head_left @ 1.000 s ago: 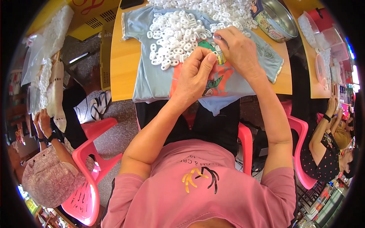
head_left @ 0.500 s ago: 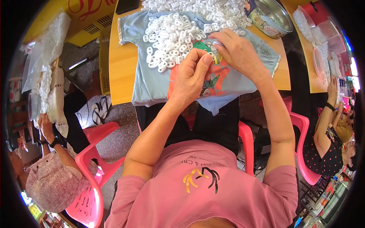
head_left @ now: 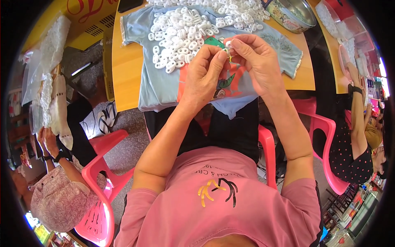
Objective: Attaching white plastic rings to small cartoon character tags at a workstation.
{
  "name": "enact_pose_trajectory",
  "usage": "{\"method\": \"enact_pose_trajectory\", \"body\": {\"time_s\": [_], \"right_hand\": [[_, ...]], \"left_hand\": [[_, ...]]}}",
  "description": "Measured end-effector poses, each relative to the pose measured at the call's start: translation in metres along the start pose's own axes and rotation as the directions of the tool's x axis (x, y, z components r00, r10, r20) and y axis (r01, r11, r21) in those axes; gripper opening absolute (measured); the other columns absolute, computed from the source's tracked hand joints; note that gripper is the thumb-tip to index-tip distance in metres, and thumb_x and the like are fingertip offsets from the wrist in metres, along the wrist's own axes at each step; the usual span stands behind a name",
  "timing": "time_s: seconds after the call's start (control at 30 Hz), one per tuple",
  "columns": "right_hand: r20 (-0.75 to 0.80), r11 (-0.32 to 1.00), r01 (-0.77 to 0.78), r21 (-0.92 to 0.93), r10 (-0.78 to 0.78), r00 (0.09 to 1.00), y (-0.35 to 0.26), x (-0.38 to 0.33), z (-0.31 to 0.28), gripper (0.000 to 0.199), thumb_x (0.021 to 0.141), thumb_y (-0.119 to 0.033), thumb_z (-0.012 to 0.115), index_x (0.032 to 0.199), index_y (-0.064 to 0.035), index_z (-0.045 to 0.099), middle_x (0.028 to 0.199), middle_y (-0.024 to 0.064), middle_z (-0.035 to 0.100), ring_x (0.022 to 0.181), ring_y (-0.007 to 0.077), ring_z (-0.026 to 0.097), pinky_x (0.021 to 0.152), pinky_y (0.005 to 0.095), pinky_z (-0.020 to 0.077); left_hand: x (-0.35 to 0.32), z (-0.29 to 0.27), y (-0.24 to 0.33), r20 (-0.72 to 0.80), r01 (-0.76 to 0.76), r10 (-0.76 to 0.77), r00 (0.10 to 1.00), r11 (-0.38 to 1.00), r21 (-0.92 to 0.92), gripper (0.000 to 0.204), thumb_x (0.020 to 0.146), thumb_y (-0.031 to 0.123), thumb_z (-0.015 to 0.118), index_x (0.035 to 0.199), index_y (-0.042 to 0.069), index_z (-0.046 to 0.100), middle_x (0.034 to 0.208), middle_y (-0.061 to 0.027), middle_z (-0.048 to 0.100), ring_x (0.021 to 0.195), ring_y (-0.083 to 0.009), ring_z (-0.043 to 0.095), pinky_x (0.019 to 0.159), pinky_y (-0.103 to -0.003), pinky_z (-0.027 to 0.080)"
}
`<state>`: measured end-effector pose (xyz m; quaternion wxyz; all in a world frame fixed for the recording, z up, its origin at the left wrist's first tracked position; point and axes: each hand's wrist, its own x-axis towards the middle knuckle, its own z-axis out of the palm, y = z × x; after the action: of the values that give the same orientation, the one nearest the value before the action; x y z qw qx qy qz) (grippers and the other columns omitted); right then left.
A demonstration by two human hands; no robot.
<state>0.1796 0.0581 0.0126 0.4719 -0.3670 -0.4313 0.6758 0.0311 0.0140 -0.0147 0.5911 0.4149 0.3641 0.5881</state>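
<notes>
Change: both hands raised slightly off shirt (head_left: pixel 164 82).
Left hand (head_left: pixel 201 78): grip pinching ring (head_left: pixel 227 44).
Right hand (head_left: pixel 257 61): grip pinching same ring.
Bench (head_left: pixel 125 74): ring pile (head_left: pixel 185 33).

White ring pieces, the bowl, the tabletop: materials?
White ring pieces: likely moulded plastic, matte, uniform shapes. Bowl: metal, seemingly steel, shiny grey inside with a patterned outer wall. Tabletop: wood or wood-look laminate, smooth orange-yellow; cannot tell which.

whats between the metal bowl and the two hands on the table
In the head view, a spread of small white plastic rings lies on the light blue shirt between the metal bowl and the left hand and right hand.
</notes>
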Motion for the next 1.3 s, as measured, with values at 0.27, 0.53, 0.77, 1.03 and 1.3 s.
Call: {"method": "enact_pose_trajectory", "body": {"time_s": [0.27, 0.53, 0.77, 1.03, 1.3], "right_hand": [[0.024, 0.993, -0.101, -0.069, 0.102, 0.994, 0.003, -0.006, -0.009, 0.018, 0.093, -0.012, 0.064, 0.107, -0.0006, 0.063, 0.098, 0.0072, 0.068, 0.083, 0.0136, 0.065, 0.075, 0.0286, 0.0541], [0.072, 0.861, 0.051, -0.506, -0.017, 0.997, -0.012, -0.015, -0.006, 0.025, 0.092, -0.010, 0.065, 0.113, 0.0024, 0.063, 0.094, 0.0068, 0.069, 0.083, 0.0102, 0.064, 0.075, 0.0229, 0.0520], [0.003, 0.976, 0.057, -0.210, -0.058, 0.998, -0.008, -0.012, -0.012, 0.024, 0.092, -0.011, 0.066, 0.113, 0.0013, 0.065, 0.091, 0.0048, 0.067, 0.075, 0.0077, 0.060, 0.071, 0.0230, 0.0507], [0.035, 0.983, 0.022, -0.181, -0.016, 0.999, -0.007, -0.015, -0.007, 0.026, 0.093, -0.013, 0.064, 0.116, -0.0001, 0.065, 0.090, 0.0031, 0.066, 0.076, 0.0071, 0.059, 0.071, 0.0238, 0.0511], [0.027, 0.952, 0.097, -0.292, -0.093, 0.995, -0.009, -0.018, -0.003, 0.026, 0.093, -0.013, 0.065, 0.115, -0.0001, 0.066, 0.091, 0.0029, 0.066, 0.077, 0.0070, 0.059, 0.070, 0.0223, 0.0503]], "left_hand": [[-0.001, -0.001, -0.003, 0.007, -0.041, 0.041, 0.999, 0.999, 0.019, 0.018, 0.101, 0.020, 0.052, 0.098, 0.003, 0.054, 0.079, -0.0002, 0.058, 0.068, -0.0041, 0.050, 0.060, -0.018, 0.043], [-0.001, -0.002, -0.002, -0.009, -0.015, 0.015, 1.000, 1.000, -0.021, 0.018, 0.101, 0.020, 0.052, 0.097, 0.002, 0.054, 0.080, -0.0014, 0.060, 0.068, -0.0051, 0.051, 0.062, -0.020, 0.044], [-0.001, 0.000, -0.001, -0.001, -0.022, 0.022, 1.000, 1.000, -0.009, 0.018, 0.101, 0.020, 0.053, 0.097, 0.002, 0.054, 0.079, -0.0017, 0.060, 0.068, -0.0050, 0.052, 0.062, -0.020, 0.044], [-0.002, -0.001, -0.002, -0.009, -0.032, 0.032, 0.999, 0.999, -0.009, 0.020, 0.100, 0.022, 0.054, 0.096, 0.002, 0.054, 0.077, -0.0012, 0.059, 0.065, -0.0052, 0.051, 0.059, -0.020, 0.043], [-0.002, 0.000, -0.002, -0.021, -0.035, 0.035, 0.999, 0.999, 0.016, 0.020, 0.100, 0.022, 0.055, 0.096, 0.002, 0.055, 0.076, -0.0007, 0.059, 0.064, -0.0048, 0.050, 0.057, -0.020, 0.042]]}}
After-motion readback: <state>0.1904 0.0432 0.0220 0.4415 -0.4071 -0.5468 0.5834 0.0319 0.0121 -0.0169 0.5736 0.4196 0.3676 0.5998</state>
